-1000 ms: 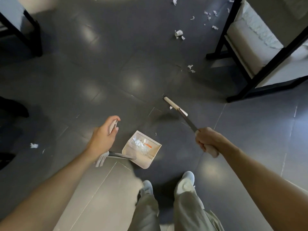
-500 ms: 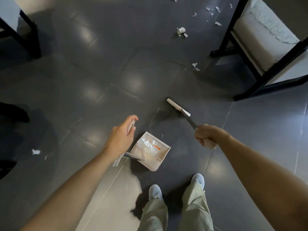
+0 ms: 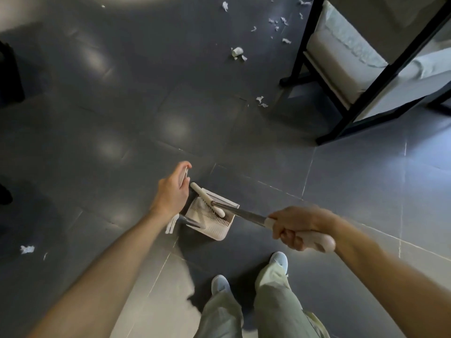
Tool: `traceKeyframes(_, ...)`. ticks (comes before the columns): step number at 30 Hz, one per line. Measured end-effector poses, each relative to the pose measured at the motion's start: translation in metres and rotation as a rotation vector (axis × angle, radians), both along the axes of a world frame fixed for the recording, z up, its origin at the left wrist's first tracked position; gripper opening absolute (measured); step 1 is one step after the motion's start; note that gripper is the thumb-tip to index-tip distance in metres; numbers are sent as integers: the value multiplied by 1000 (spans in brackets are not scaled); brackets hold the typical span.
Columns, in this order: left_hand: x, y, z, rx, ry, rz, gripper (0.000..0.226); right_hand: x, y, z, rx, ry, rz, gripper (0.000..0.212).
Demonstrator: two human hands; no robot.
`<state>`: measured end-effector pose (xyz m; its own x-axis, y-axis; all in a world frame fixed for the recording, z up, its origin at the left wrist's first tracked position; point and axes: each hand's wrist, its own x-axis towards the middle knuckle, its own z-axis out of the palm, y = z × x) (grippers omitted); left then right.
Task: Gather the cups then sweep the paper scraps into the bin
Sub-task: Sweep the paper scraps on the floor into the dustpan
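My left hand (image 3: 172, 191) grips the white top of the dustpan's long handle. The cream dustpan (image 3: 214, 228) hangs low over the dark floor in front of my feet, with paper scraps inside. My right hand (image 3: 296, 226) is closed around the cream grip of the broom (image 3: 244, 214). The broom's white head (image 3: 206, 198) lies across the pan's opening. White paper scraps (image 3: 261, 101) lie on the floor ahead, a crumpled piece (image 3: 236, 51) farther off, more scraps (image 3: 278, 21) near the chair, and one scrap (image 3: 26, 249) at the left.
A black-framed chair (image 3: 346, 69) with pale cushions stands at the upper right. Dark furniture legs (image 3: 11, 76) are at the left edge. My two feet in pale shoes (image 3: 249, 272) stand just behind the dustpan on the grey tiled floor.
The broom head has swung left and back from the open floor onto the dustpan. The dustpan and my left hand have shifted slightly to the right with the view.
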<state>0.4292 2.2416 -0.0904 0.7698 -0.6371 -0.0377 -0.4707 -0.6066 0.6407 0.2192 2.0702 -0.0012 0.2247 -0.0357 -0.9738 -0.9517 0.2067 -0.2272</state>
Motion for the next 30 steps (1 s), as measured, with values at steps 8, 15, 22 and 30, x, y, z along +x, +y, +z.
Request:
traceKeyframes(8,51,-76,4,-113,-50,-9,26,40,-72,18,-112,-121,25,40)
traceKeyframes(15,119,-199,5,-119,-39,14,32,106,-201,27,-245,-180,23,28)
traceKeyframes(22,189,-315,16,-125,-74,18,28,179,-324,6,-359,-222,-94,34)
traceKeyframes(30,288,-432,17,-109,-97,-144,25,284,-442,-33,-498,-133,-130,19)
